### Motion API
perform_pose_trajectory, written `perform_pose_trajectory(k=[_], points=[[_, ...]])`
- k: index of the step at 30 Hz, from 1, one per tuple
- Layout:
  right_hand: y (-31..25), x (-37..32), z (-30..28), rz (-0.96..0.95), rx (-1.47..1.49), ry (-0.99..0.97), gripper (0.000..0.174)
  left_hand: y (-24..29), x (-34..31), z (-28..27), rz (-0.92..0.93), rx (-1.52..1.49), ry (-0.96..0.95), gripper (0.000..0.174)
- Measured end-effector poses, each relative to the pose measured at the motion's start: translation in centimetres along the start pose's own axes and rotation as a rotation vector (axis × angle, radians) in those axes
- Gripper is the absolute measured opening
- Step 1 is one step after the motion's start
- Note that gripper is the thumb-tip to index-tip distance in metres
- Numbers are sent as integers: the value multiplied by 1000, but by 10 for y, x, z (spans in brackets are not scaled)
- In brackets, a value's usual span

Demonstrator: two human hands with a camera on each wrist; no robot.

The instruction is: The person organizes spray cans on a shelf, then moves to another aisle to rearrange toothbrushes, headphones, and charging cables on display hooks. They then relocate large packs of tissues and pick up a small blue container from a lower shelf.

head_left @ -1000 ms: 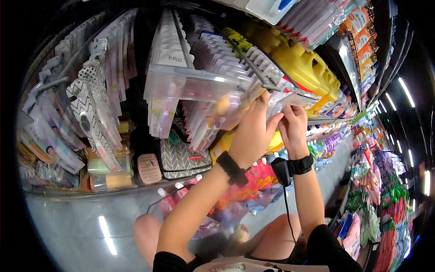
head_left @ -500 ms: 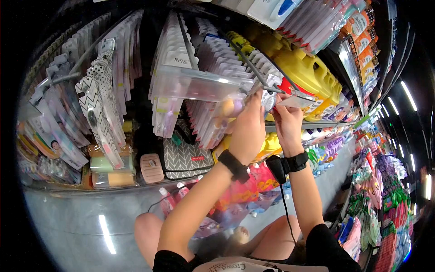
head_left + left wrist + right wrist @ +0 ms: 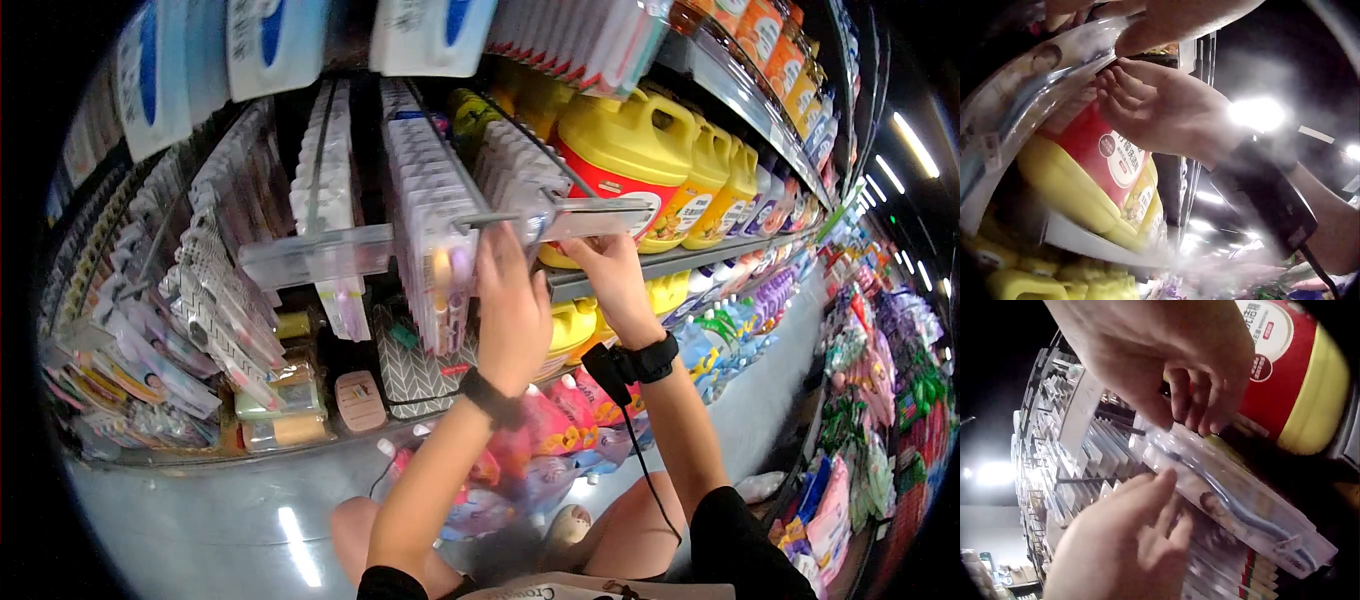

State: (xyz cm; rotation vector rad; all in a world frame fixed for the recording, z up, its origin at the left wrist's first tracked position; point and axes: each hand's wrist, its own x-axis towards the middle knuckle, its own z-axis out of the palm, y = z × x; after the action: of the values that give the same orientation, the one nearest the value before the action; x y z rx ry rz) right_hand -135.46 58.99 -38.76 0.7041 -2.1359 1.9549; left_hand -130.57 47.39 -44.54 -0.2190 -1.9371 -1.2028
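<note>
A clear toothbrush package (image 3: 1235, 500) with a blue-handled brush inside slants at the end of a metal hook (image 3: 1138, 432). My right hand (image 3: 615, 285) is under the clear label holder (image 3: 600, 218), and its curled fingers and thumb (image 3: 1159, 419) pinch the package's upper end. My left hand (image 3: 510, 320) is beside it, blurred in the head view, with fingers fairly straight and pointing up along the hanging packages (image 3: 430, 200). In the right wrist view its fingertips (image 3: 1169, 478) lie right at the package's side. Part of the package's top is hidden behind my right fingers.
Yellow jugs (image 3: 625, 140) with red labels stand just behind my right hand. More hooks of packaged brushes (image 3: 225, 260) hang to the left, with another label holder (image 3: 320, 255) sticking out. Pink bags (image 3: 550, 420) stand on the floor below the shelf edge (image 3: 690, 258).
The head view has shifted, showing more of the upper shelf. My left hand has moved left, away from my right hand, and the tilted label holder now lies level.
</note>
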Motion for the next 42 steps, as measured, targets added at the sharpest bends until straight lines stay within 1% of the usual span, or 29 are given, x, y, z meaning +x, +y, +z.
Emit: perform_pose_trajectory(k=[2, 4, 6, 7, 8, 10, 12, 13, 16, 17, 20, 21, 22, 24, 25, 27, 28, 29, 30, 31, 32, 33, 34, 35, 36, 37, 39, 40, 42], points=[[-10, -7, -10, 103, 68, -108, 27, 3, -4, -3, -2, -11, -13, 70], [0, -11, -27, 108, 11, -173, 28, 6, -10, -2, 7, 127, -7, 69], [7, -12, -46, 117, -67, -272, 28, 13, -16, -2, -81, 130, -75, 72], [-6, -21, -49, 130, 52, -320, 32, 19, -20, -4, -45, 219, -93, 71], [-8, -24, -59, 188, -53, -385, 35, 26, -24, -5, -61, 221, -133, 73], [-19, -32, -79, 86, -264, -564, 36, 42, -35, -1, -127, 223, -162, 76], [-42, -42, -99, 210, -281, -644, 36, 56, -44, 1, -199, 227, -185, 79], [-52, -46, -109, 274, -290, -689, 36, 57, -49, 2, -209, 281, -188, 80], [-57, -63, -140, 227, -267, -738, 34, 79, -51, -6, -289, 320, -259, 80], [-70, -66, -150, 270, -282, -757, 30, 92, -50, -11, -291, 328, -288, 79], [-85, -80, -167, 345, -244, -760, 28, 123, -57, -31, -397, 403, -481, 76], [-93, -83, -170, 428, -195, -762, 26, 134, -57, -37, -415, 340, -496, 73], [-96, -87, -171, 407, -197, -757, 26, 143, -62, -42, -425, 390, -541, 73], [-101, -94, -171, 372, -200, -760, 26, 167, -59, -55, -367, 406, -611, 73], [-114, -91, -170, 457, -167, -769, 26, 184, -52, -60, -408, 378, -620, 73], [-135, -87, -164, 518, -171, -767, 26, 216, -36, -71, -494, 322, -628, 73], [-140, -84, -160, 541, -178, -762, 27, 223, -29, -79, -460, 322, -657, 72], [-123, -97, -152, 509, -148, -713, 27, 229, -23, -86, -424, 320, -687, 71], [-131, -100, -145, 485, -179, -702, 26, 233, -16, -93, -385, 315, -716, 69], [-141, -101, -140, 463, -213, -690, 26, 238, -7, -99, -368, 309, -692, 62], [-162, -89, -134, 442, -250, -676, 26, 235, -3, -107, -389, 292, -680, 59], [-186, -81, -132, 615, -330, -755, 23, 224, -5, -117, -410, 272, -670, 57], [-187, -85, -128, 545, -363, -761, 22, 214, -7, -126, -431, 251, -664, 54], [-181, -98, -124, 474, -397, -767, 22, 208, -6, -132, -412, 267, -573, 47], [-181, -112, -122, 406, -429, -781, 21, 197, -11, -139, -402, 271, -611, 45], [-187, -121, -120, 473, -395, -782, 21, 183, -17, -149, -390, 277, -648, 43], [-208, -135, -119, 506, -434, -837, 21, 169, -23, -168, -351, 285, -699, 37], [-221, -138, -120, 518, -453, -875, 22, 175, -24, -176, -391, 288, -728, 36], [-244, -145, -118, 547, -552, -1021, 22, 193, -22, -203, -473, 316, -772, 35]])
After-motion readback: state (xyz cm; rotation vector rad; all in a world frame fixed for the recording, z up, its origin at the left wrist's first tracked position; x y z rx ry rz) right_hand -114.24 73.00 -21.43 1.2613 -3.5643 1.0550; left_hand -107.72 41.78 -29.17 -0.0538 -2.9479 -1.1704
